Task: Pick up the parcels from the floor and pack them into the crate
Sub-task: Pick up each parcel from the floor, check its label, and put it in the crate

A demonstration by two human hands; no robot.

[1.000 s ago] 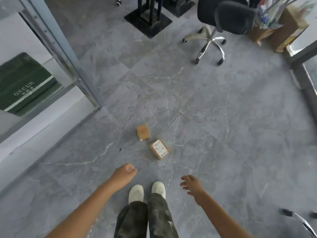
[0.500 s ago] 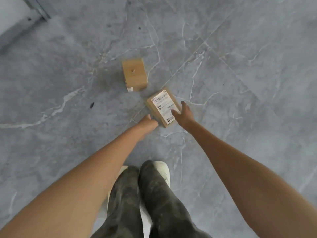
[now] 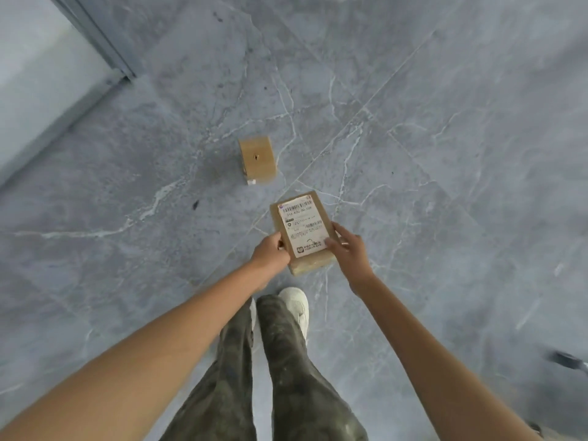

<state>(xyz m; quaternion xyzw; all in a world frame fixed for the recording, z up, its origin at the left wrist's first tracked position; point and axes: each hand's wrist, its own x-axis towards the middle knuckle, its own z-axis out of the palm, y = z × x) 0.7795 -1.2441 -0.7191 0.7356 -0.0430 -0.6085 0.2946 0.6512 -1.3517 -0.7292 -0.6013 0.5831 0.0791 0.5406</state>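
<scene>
A flat brown parcel with a white shipping label (image 3: 300, 226) is between both my hands, lifted off the grey floor. My left hand (image 3: 270, 254) grips its left edge, thumb on top. My right hand (image 3: 348, 248) grips its right edge, with its fingers over the label's corner. A second, smaller brown parcel (image 3: 257, 159) lies on the floor beyond it, apart from both hands. No crate is in view.
Grey marble-pattern floor tiles (image 3: 429, 154) spread all around. A metal frame post and pale panel (image 3: 95, 36) stand at the upper left. My legs and white shoes (image 3: 294, 305) are below the parcel. A dark object (image 3: 569, 361) pokes in at the right edge.
Both hands reached down to the labelled parcel, closed on its sides and raised it from the floor. The camera dipped toward the floor, then pulled back a little.
</scene>
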